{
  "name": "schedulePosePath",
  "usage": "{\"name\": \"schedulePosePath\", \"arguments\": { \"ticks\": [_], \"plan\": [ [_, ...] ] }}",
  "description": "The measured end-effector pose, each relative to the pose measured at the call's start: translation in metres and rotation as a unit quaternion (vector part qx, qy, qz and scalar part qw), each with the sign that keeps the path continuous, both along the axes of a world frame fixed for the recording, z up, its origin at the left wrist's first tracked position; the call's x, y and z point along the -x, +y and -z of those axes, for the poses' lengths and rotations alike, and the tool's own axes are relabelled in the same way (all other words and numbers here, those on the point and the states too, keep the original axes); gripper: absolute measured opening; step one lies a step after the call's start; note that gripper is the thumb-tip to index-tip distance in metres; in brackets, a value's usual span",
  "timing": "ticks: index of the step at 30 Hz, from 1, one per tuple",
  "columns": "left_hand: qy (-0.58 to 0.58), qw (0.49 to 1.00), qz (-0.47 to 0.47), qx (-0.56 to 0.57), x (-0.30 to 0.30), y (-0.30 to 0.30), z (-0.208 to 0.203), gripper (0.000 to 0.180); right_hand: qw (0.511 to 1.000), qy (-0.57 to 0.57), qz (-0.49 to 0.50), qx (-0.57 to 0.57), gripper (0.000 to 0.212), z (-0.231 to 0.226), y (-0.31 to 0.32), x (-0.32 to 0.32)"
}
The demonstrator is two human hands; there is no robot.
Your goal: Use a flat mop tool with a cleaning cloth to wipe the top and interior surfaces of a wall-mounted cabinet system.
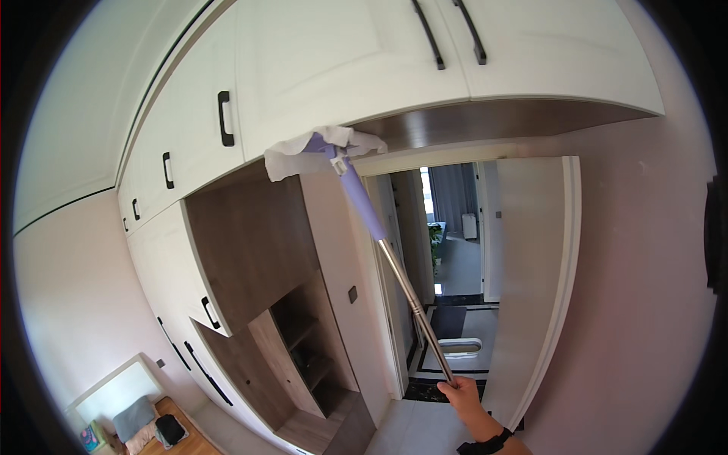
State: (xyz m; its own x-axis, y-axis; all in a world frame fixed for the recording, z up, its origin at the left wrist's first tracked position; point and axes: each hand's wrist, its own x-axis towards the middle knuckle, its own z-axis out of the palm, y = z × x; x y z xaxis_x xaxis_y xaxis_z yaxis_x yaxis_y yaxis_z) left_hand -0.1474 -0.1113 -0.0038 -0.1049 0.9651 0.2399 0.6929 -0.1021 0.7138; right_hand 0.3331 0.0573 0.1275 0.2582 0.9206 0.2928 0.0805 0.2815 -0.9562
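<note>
My right hand (461,402), with a dark band on its wrist, is closed around the lower part of a flat mop's metal pole (409,296). The pole slants up and left into a purple sleeve (360,199). At its top, the mop head with a whitish cloth (292,157) is raised to the lower edge of the white upper cabinets (341,68). Whether the cloth presses on the door front or the brown underside (425,125), I cannot tell. My left hand is out of view.
An open door (535,265) stands right of a doorway showing a hallway and a dark mat (449,321). Left of the doorway is a brown open shelf unit (254,243). A bed headboard (114,387) and cushions (135,415) lie at the lower left. A pink wall (644,250) rises on the right.
</note>
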Motion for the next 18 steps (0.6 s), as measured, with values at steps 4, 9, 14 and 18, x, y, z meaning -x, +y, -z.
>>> {"name": "schedulePosePath", "arguments": {
  "ticks": [4, 9, 14, 18],
  "plan": [
    [-0.005, 0.999, 0.039, -0.037, -0.024, 0.018, -0.021, 0.021, 0.998, 0.064, 0.009, -0.003, 0.027, 0.0, -0.032, -0.032],
    [-0.024, 0.996, 0.071, 0.057, -0.041, 0.04, -0.025, 0.022, 0.993, 0.108, 0.055, 0.015, 0.023, -0.004, -0.068, -0.062],
    [0.01, 0.989, 0.146, -0.011, -0.038, 0.07, 0.022, 0.025, 0.987, 0.127, 0.097, 0.006, 0.025, 0.001, -0.093, -0.094],
    [-0.017, 0.992, 0.116, 0.051, -0.082, 0.059, -0.025, 0.027, 0.982, 0.136, 0.128, -0.04, 0.025, 0.011, -0.108, -0.121]
  ]
}}
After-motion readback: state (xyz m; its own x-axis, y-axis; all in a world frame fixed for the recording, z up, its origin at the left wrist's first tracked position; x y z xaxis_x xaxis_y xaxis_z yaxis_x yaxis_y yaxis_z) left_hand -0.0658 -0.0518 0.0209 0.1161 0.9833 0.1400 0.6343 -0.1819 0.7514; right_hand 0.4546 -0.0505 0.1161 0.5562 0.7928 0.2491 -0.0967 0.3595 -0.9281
